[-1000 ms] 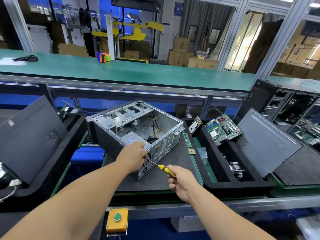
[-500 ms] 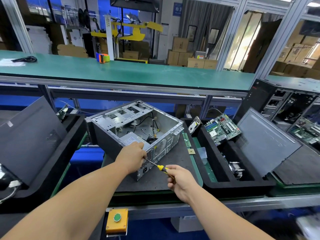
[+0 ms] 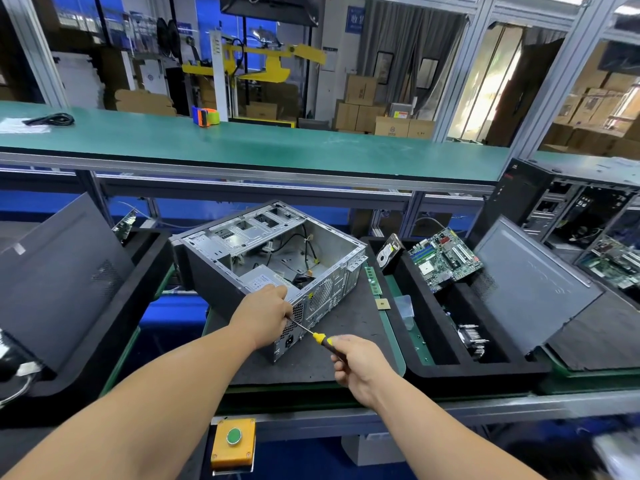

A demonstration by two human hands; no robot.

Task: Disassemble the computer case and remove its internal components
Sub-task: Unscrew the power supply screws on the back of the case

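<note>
Right hand (image 3: 360, 367) grips screwdriver (image 3: 320, 339); left hand (image 3: 265, 315) clasps computer case (image 3: 263, 258) corner; labels unreadable.

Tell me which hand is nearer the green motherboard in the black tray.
Right. The right hand, gripping the screwdriver, is in front of and left of the motherboard; the left hand rests farther left on the case.

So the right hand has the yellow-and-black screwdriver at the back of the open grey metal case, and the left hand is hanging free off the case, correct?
Not quite. In the head view the left hand rests on the rear top edge of the open grey metal case, steadying it. The right hand does hold the yellow-and-black screwdriver at the back.
</note>
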